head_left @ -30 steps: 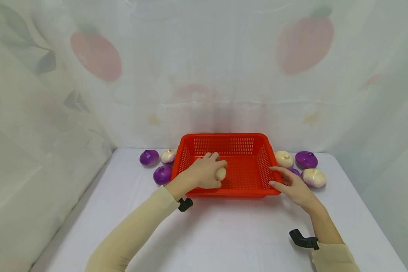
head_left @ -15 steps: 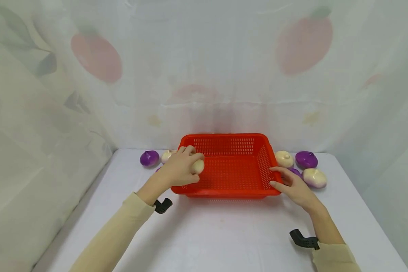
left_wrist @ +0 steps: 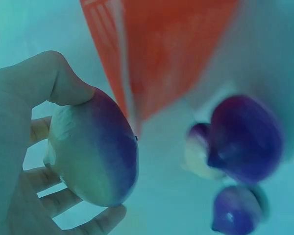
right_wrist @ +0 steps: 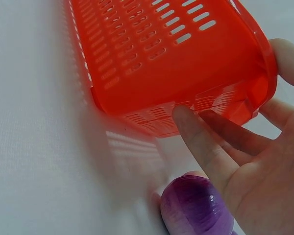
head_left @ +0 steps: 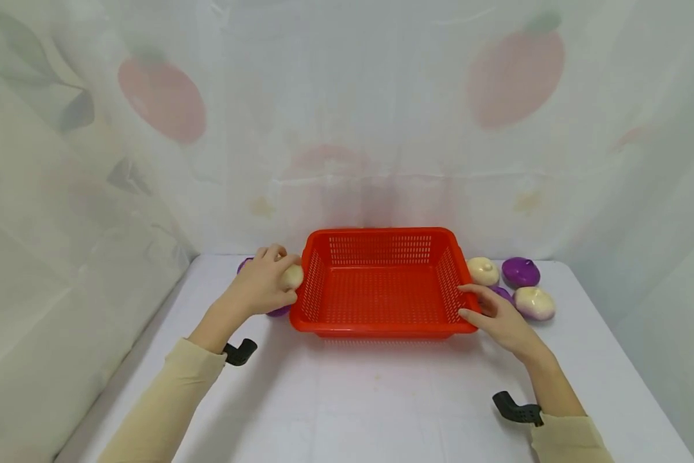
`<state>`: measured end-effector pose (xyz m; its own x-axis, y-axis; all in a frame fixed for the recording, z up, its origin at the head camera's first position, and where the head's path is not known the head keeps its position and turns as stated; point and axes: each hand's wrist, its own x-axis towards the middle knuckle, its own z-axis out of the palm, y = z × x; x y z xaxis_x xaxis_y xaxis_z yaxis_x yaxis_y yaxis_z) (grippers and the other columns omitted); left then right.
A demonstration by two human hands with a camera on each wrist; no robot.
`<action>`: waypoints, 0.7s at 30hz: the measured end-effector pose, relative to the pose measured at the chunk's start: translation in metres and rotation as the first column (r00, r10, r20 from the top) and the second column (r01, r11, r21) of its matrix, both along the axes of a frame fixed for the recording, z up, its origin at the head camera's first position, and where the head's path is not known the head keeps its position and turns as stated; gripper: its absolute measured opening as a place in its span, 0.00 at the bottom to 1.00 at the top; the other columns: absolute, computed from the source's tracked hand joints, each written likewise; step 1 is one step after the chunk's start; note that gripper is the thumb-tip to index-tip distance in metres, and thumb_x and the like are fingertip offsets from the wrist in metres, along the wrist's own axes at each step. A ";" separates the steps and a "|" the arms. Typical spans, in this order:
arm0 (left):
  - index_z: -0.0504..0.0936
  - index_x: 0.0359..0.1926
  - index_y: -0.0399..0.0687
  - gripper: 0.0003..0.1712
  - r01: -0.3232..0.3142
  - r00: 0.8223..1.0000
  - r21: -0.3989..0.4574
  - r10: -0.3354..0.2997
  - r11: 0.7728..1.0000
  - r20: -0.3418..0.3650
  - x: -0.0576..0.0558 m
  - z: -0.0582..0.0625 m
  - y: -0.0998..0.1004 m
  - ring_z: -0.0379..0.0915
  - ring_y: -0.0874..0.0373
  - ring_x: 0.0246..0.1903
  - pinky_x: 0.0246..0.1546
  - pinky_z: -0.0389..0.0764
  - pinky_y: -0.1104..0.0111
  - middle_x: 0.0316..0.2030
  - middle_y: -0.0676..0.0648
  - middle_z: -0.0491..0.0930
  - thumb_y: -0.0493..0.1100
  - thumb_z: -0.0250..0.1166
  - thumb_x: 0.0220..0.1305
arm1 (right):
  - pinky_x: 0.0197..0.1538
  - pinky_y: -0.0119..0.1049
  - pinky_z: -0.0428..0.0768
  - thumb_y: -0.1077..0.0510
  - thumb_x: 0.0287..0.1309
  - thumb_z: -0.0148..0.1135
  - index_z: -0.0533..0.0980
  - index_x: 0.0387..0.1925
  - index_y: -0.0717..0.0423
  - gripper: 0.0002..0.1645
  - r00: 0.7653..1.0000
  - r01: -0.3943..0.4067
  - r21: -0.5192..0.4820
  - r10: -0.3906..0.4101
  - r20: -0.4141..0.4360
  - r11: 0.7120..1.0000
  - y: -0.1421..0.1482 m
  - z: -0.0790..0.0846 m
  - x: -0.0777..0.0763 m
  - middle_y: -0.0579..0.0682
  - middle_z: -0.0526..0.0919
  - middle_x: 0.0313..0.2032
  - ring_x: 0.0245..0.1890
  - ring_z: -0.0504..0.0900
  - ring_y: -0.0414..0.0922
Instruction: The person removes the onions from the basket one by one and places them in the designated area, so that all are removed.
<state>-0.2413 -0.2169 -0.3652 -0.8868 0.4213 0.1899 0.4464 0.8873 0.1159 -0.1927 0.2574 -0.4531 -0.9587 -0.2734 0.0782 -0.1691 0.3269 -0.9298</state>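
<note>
In the head view my left hand [head_left: 262, 283] is beside the basket's left end, holding a turnip [head_left: 292, 277]. The left wrist view shows this white-and-purple turnip [left_wrist: 95, 147] between thumb and fingers, off the table. More turnips lie close by: a large purple one [left_wrist: 245, 139], a smaller purple one [left_wrist: 236, 211] and a pale one [left_wrist: 201, 155], partly hidden. The red plastic basket [head_left: 381, 329] has nothing inside. At its right end my right hand [head_left: 503, 321] grips the rim, with the thumb at the rim and fingers against the outer wall [right_wrist: 171, 88].
Right of the basket sit several turnips: a cream one [head_left: 483, 271], a purple one [head_left: 521, 272], a white-and-purple one [head_left: 534, 303], and another purple one [head_left: 502, 293] partly behind my right hand. A white cloth covers the table [head_left: 375, 399]; patterned curtains [head_left: 347, 116] hang behind and beside it.
My left hand has carried the turnip leftward, out from over the basket to beyond its left rim, now covering turnips there. My right hand and the basket have stayed in place.
</note>
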 end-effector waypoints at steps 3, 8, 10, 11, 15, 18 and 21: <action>0.79 0.59 0.52 0.32 -0.032 0.999 0.002 0.032 1.000 -0.006 -0.004 -0.005 -0.015 0.67 0.37 0.54 0.41 0.77 0.44 0.56 0.38 0.71 0.48 0.69 0.49 | 0.52 0.28 0.80 0.53 0.70 0.63 0.67 0.70 0.59 0.32 1.000 -0.002 -0.007 0.002 0.001 1.000 0.000 0.000 0.000 0.65 0.68 0.68 0.63 0.72 0.62; 0.79 0.60 0.50 0.33 -0.077 0.997 0.004 0.077 0.997 0.002 -0.007 -0.013 -0.037 0.66 0.34 0.56 0.42 0.77 0.40 0.57 0.37 0.71 0.48 0.69 0.50 | 0.52 0.28 0.80 0.53 0.70 0.64 0.67 0.69 0.59 0.32 1.000 -0.005 -0.012 0.005 0.005 1.000 0.000 0.000 0.000 0.65 0.68 0.68 0.63 0.73 0.62; 0.79 0.59 0.49 0.32 -0.095 0.995 0.006 0.095 0.995 0.012 -0.008 -0.017 -0.045 0.66 0.34 0.56 0.43 0.76 0.39 0.57 0.36 0.70 0.48 0.69 0.50 | 0.52 0.29 0.80 0.53 0.70 0.64 0.67 0.70 0.59 0.32 1.000 -0.005 -0.012 0.005 0.006 1.000 0.000 0.000 0.000 0.65 0.68 0.68 0.62 0.73 0.62; 0.79 0.59 0.49 0.32 -0.103 0.995 0.005 0.103 0.995 0.015 -0.009 -0.019 -0.049 0.66 0.34 0.56 0.43 0.75 0.38 0.57 0.36 0.70 0.48 0.69 0.50 | 0.52 0.29 0.80 0.53 0.70 0.63 0.66 0.70 0.59 0.32 1.000 -0.006 -0.011 0.006 0.005 1.000 -0.001 0.001 0.000 0.65 0.68 0.68 0.62 0.73 0.62; 0.79 0.58 0.48 0.31 -0.142 0.989 0.013 0.141 0.990 0.037 -0.010 -0.028 -0.063 0.65 0.33 0.55 0.43 0.74 0.37 0.57 0.34 0.70 0.47 0.69 0.51 | 0.52 0.28 0.80 0.53 0.70 0.63 0.67 0.70 0.59 0.32 1.000 -0.002 -0.004 0.002 0.003 1.000 -0.001 0.001 0.001 0.65 0.68 0.68 0.63 0.73 0.62; 0.78 0.59 0.48 0.30 -0.171 0.984 0.016 0.170 0.985 0.060 -0.011 -0.035 -0.071 0.65 0.33 0.54 0.44 0.74 0.36 0.57 0.32 0.69 0.48 0.68 0.53 | 0.52 0.28 0.79 0.53 0.70 0.63 0.67 0.70 0.59 0.32 1.000 0.004 0.002 -0.004 0.004 1.000 -0.001 0.001 0.001 0.64 0.68 0.68 0.62 0.73 0.62; 0.77 0.59 0.47 0.29 -0.197 0.977 0.020 0.194 0.980 0.083 -0.011 -0.042 -0.078 0.64 0.31 0.55 0.42 0.74 0.36 0.58 0.31 0.68 0.49 0.67 0.56 | 0.52 0.28 0.79 0.52 0.70 0.64 0.67 0.69 0.58 0.32 1.000 0.014 0.002 -0.014 0.007 1.000 -0.001 0.001 0.000 0.64 0.69 0.68 0.62 0.73 0.61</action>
<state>-0.2524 -0.2945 -0.4073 -0.9643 0.2340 0.1239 0.2529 0.9524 0.1700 -0.1923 0.2562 -0.4525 -0.9628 -0.2605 0.0713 -0.1585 0.3312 -0.9302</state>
